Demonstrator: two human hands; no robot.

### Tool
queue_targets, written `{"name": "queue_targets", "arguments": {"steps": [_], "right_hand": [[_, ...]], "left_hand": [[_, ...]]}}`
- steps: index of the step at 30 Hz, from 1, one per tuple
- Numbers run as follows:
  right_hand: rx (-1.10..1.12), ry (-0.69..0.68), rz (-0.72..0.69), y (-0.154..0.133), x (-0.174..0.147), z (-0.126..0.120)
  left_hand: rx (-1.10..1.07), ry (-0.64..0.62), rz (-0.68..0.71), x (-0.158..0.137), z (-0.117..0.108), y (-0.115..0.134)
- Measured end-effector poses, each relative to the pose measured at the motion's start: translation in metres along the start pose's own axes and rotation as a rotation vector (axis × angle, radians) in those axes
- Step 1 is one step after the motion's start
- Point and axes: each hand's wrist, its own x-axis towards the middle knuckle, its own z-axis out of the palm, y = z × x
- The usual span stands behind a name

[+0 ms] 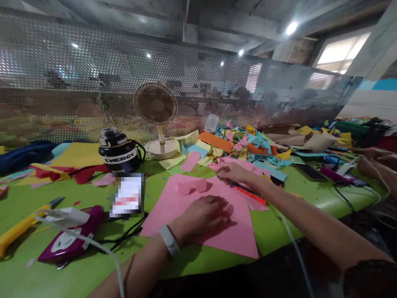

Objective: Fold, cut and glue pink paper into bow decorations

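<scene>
My left hand [206, 217] rests on a large sheet of pink paper [242, 236], wrist in a pale band. Its fingers curl round a small rounded pink paper piece [228, 210], held at the thumb side. My right hand [234, 171] reaches past the sheet's far right edge, fingers bent but a little apart, with nothing visible in them. Just below it lie a dark pen-like stick [245, 188] and an orange-red strip-shaped tool [252, 196], whose kind I cannot make out. A cut pink piece with a notch [192, 186] stands slightly raised on the sheet's far part.
Coloured paper scraps [242, 140] pile up at the back. A fan [156, 103] and black bottle [119, 153] stand behind a blurred phone [127, 195]. On the left lie a yellow utility knife [25, 227] and a purple power strip [71, 238] with cables.
</scene>
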Motion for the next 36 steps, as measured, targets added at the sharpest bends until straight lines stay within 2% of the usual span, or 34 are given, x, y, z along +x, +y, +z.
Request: {"name": "queue_targets", "arguments": {"steps": [4,9,12,18,24,28,32,34,36], "right_hand": [[-0.045,-0.162,-0.108,-0.017,0.006,0.034],[-0.212,-0.126,-0.242,-0.022,0.021,0.054],[-0.192,-0.121,-0.222,-0.020,0.030,0.050],[-0.256,0.021,-0.138,-0.013,0.048,0.028],[-0.326,0.071,-0.134,-0.012,0.052,0.024],[-0.359,0.151,-0.153,-0.019,0.041,0.019],[-0.359,0.173,-0.158,-0.020,0.010,0.011],[-0.277,0.198,-0.107,-0.017,-0.012,0.009],[-0.100,0.246,-0.026,-0.015,-0.035,0.010]], "left_hand": [[-0.010,-0.078,0.007,-0.003,0.009,0.002],[-0.035,-0.108,-0.001,-0.006,0.015,-0.001],[-0.025,-0.094,0.006,-0.005,0.015,0.001],[-0.019,-0.052,0.020,-0.003,0.018,0.001],[-0.019,-0.071,0.057,-0.004,0.016,-0.001],[0.015,-0.071,0.004,-0.005,0.014,-0.002],[0.064,-0.065,-0.176,-0.007,0.015,-0.003],[0.064,-0.084,-0.214,-0.008,0.015,-0.003],[0.071,-0.107,-0.207,-0.007,0.013,-0.002]]}}
